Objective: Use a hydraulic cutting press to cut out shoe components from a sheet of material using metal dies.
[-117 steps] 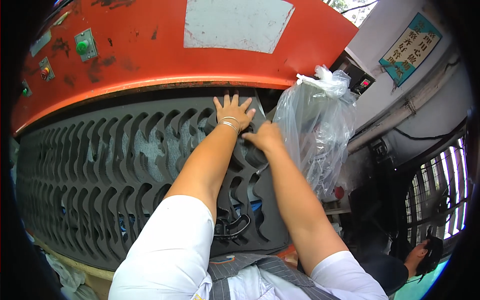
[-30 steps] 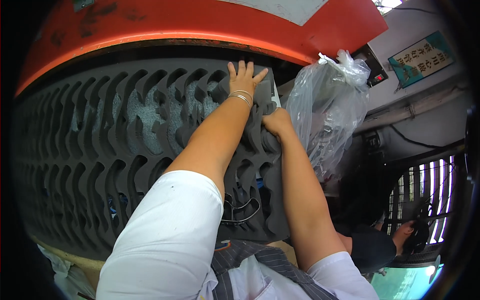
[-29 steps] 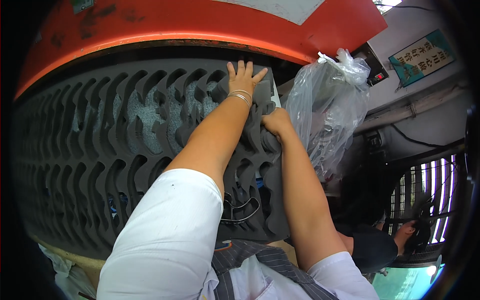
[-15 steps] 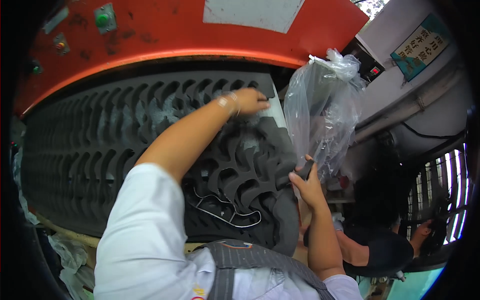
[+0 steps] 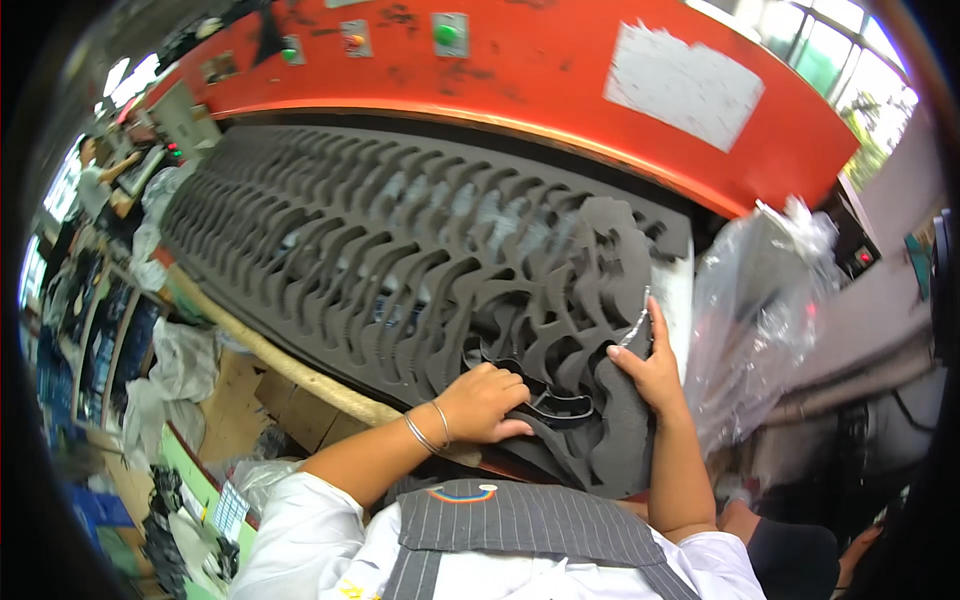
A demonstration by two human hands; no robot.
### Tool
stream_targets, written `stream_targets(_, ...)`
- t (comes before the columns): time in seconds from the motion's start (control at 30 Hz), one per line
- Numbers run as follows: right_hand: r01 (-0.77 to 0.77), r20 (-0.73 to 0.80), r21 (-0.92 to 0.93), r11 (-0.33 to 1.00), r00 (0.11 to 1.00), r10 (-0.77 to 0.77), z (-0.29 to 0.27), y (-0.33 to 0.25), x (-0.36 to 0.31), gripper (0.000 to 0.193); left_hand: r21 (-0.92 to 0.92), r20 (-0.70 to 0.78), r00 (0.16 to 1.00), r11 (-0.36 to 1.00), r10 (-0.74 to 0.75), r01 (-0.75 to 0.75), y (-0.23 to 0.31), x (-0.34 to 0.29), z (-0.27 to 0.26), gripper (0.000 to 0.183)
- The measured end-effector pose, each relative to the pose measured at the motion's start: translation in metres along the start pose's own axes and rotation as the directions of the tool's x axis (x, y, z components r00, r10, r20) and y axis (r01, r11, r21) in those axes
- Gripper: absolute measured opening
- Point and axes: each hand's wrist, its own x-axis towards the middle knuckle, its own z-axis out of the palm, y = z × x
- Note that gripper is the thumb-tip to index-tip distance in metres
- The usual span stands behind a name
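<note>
A dark grey foam sheet (image 5: 340,262), cut through with rows of curved openings, lies across the machine bed. Its right end is bunched and lifted. My left hand (image 5: 487,403), with bangles on the wrist, curls its fingers over the near side of a thin metal cutting die (image 5: 560,408); the fingers partly hide the die. At the right end, my right hand (image 5: 650,368) grips the raised foam edge between thumb and fingers. A bright strip (image 5: 636,328) shows along that edge beside the thumb; I cannot tell what it is.
An orange-red machine beam (image 5: 540,75) with a green button (image 5: 448,34) spans the far side. A clear plastic bag (image 5: 765,300) hangs at the right. Another person (image 5: 95,185) stands far left. Plastic wrapping (image 5: 185,365) lies near the bed's left edge.
My left hand has come back from the far right corner to the cutting die. The right hand has gone from a small dark foam piece to the sheet's edge. The view has swung left.
</note>
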Motion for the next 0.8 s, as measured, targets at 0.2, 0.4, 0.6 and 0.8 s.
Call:
stream_targets(0.2,-0.104,0.023,-0.095,0.99,0.994,0.107,0.035,0.014,0.02,0.09,-0.334,-0.304,0.948,0.943,-0.097,-0.011,0.016,-0.068,-0.037,0.067)
stream_targets(0.4,-0.162,0.06,0.061,0.985,0.985,0.159,0.084,-0.002,0.052,0.088,-0.731,-0.657,0.539,0.27,-0.527,-0.626,0.012,-0.127,-0.112,0.064)
stream_targets(0.6,0.047,0.221,-0.18,0.983,0.975,-0.006,0.217,-0.031,0.103,0.087,-0.449,-0.677,-0.017,0.431,-0.735,-0.783,-0.035,-0.234,-0.26,0.042)
stream_targets(0.8,0.267,0.445,-0.411,0.872,0.893,-0.064,0.401,-0.116,0.106,0.056,-0.458,-0.783,-0.015,0.593,-0.621,-0.662,-0.092,-0.18,-0.396,0.049)
